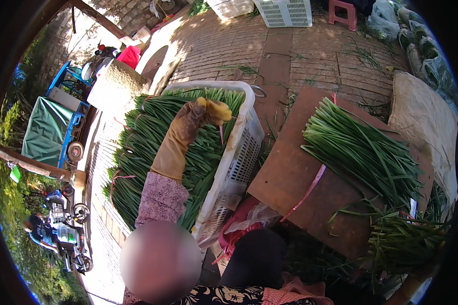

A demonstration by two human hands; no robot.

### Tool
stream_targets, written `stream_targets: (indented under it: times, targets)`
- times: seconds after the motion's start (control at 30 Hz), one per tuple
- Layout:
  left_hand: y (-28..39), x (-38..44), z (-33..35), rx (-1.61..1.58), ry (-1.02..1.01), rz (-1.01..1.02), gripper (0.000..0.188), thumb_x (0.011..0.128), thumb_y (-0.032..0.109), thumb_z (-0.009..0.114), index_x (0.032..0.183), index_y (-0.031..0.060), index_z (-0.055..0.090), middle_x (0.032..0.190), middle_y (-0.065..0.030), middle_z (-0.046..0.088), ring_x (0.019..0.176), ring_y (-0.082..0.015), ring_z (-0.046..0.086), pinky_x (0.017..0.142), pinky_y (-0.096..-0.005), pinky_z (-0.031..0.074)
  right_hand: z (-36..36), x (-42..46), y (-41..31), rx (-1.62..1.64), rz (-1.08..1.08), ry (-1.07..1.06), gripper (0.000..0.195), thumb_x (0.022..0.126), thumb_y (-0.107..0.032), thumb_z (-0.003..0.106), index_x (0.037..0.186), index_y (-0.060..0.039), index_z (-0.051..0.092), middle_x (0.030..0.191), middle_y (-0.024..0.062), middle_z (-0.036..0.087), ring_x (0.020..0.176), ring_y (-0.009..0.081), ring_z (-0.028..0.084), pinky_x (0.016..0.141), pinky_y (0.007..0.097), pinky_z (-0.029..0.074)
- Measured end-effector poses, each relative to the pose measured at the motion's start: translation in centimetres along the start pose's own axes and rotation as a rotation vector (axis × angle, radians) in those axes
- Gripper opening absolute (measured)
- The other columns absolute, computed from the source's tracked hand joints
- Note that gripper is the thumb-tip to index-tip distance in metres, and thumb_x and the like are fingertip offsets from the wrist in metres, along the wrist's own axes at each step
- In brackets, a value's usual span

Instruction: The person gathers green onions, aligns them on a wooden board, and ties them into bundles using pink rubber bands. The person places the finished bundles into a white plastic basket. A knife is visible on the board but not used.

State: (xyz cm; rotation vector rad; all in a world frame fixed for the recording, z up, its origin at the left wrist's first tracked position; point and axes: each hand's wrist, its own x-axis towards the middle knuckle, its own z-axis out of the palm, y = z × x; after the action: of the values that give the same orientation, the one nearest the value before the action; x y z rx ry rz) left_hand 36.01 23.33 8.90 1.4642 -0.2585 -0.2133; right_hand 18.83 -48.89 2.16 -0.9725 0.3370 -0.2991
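Note:
My left hand point(204, 112), in a stained yellow-brown rubber glove, is closed above a white plastic crate point(248, 114). A thin pink tie strip point(221, 135) hangs from its fingers. Under the hand, bundles of long green leaves point(149, 129), which look like garlic chives, fill the crate, bound with pink ties. To the right, a loose-looking leaf bundle point(358, 148) lies across a brown board point(286, 167). Another pink strip point(307, 192) runs out from under that bundle over the board's near edge. My right hand is not in view.
More greens point(404, 240) lie at the lower right. A pale woven sack point(420, 126) rests beyond the board. Two white crates and a red stool point(342, 14) stand at the back. A covered blue cart point(49, 129) and a person beside scooters are at the left.

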Motion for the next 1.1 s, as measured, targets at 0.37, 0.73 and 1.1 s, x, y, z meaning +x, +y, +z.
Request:
stream_targets:
  times: [0.37, 0.73, 1.1]
  targets:
    - [-4.9, 3.9, -7.9, 2.069, 0.295, -0.142, 0.032, 0.088, 0.029, 0.065, 0.118, 0.0193, 0.069, 0.118, -0.0119, 0.068, 0.115, -0.0309, 0.061, 0.104, -0.0459, 0.042, -0.3, 1.0, -0.4, 0.062, 0.104, -0.077, 0.054, 0.103, -0.042, 0.047, 0.143, -0.0052, 0.046, 0.139, 0.0173, 0.053, 0.128, 0.0287, 0.051, 0.110, 0.0445, 0.040]
    - [-7.4, 4.8, -10.7, 1.799, 0.608, -0.149, 0.029, 0.090, 0.027, 0.056, 0.112, 0.0171, 0.071, 0.095, -0.0097, 0.074, 0.088, -0.0298, 0.070, 0.076, -0.0415, 0.054, 1.1, 0.5, -0.2, 0.000, 0.055, 0.201, 0.056, 0.102, -0.043, 0.046, 0.145, -0.0067, 0.044, 0.136, 0.0174, 0.054, 0.121, 0.0289, 0.057, 0.104, 0.0444, 0.048]
    - [-4.7, 2.9, 8.0, 0.922, -0.340, 0.453, 0.025, 0.087, 0.022, 0.070, 0.106, 0.0058, 0.066, 0.106, -0.0119, 0.071, 0.105, -0.0330, 0.066, 0.099, -0.0456, 0.046, 5.5, -1.0, -0.4, -0.119, -0.148, 0.465, 0.051, 0.102, -0.036, 0.048, 0.140, -0.0021, 0.048, 0.138, 0.0175, 0.054, 0.126, 0.0270, 0.052, 0.108, 0.0417, 0.042]
